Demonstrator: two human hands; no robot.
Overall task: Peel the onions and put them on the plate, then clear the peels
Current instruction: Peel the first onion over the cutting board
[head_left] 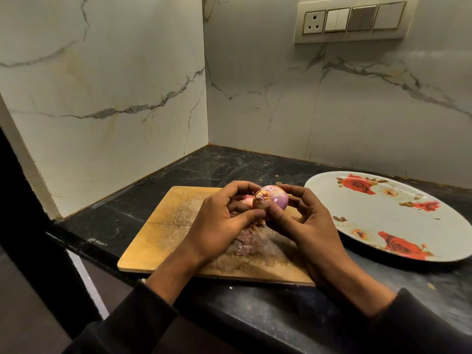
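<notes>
Onion held over the cutting board.
I saw my left hand (pixel 219 215) and right hand (pixel 304 221) both gripping the part-peeled onion (pixel 274 198), the rose plate (pixel 378 215) to its right.

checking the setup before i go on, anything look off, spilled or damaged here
Nothing serious. The wooden cutting board has a thin crack running in from its left edge. Loose peels lie on it under the hands, and small crumbs dot the dark counter. The floral plate holds nothing yet.
</notes>
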